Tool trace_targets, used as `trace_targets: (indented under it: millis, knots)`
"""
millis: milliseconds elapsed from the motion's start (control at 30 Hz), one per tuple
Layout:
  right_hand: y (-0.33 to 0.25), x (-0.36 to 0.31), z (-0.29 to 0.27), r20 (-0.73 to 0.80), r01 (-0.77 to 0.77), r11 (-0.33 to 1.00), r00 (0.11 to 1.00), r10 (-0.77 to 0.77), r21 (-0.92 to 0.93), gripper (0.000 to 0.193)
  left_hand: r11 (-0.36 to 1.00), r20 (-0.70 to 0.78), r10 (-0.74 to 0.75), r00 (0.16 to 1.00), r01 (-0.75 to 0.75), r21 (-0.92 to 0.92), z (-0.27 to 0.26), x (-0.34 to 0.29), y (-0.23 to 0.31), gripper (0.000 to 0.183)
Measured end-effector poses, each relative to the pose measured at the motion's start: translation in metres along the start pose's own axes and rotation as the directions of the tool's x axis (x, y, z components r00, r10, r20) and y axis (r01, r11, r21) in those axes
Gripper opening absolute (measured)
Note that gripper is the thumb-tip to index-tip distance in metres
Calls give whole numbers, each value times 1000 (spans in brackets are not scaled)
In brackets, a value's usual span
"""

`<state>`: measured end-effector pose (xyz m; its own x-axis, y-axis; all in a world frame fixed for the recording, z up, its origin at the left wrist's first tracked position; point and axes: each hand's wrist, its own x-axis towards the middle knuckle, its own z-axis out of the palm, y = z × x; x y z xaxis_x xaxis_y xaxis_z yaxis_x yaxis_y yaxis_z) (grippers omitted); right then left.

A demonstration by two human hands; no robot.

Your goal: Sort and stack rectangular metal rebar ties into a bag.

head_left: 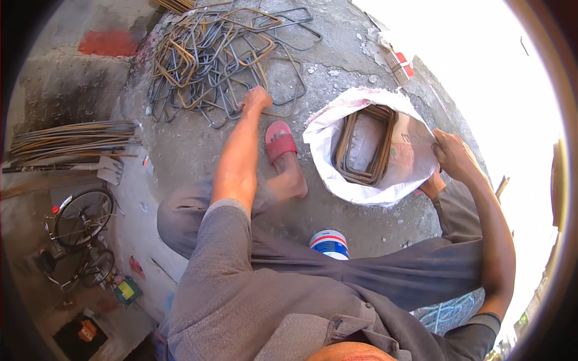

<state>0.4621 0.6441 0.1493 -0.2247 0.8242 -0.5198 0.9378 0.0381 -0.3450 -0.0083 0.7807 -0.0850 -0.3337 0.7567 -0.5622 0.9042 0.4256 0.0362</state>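
A tangled pile of bent rebar stirrups point(208, 60), rusty and grey, lies on the ground ahead to the left. At its near edge my left hand point(256, 99) is closed on a stirrup; the fingertips are partly hidden. A white woven sack point(325, 159) stands upright to the right, its mouth wide and its rim turned outward. Inside it sits a neat stack of rectangular rebar stirrups point(387, 147). My right hand point(454, 156) grips the sack's right rim, well apart from the stirrups inside.
My foot in a red sandal point(282, 144) is between pile and sack. A white and blue bucket point(330, 243) stands between my legs. Straight rods point(72, 141) and a bicycle point(84, 218) are at the left. A red and white box point(399, 66) lies beyond the sack.
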Motion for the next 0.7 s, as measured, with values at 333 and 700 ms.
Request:
trace_targets:
  millis: [333,700]
  knots:
    - [23,-6,20,-111,127,977,983,-147,-171,19,948,262,302,917,-260,-183,-200,-103,-29,28]
    - [-30,-4,13,-560,464,884,718,-415,-61,68,651,54,689,723,-584,-485,-250,-362,31,31]
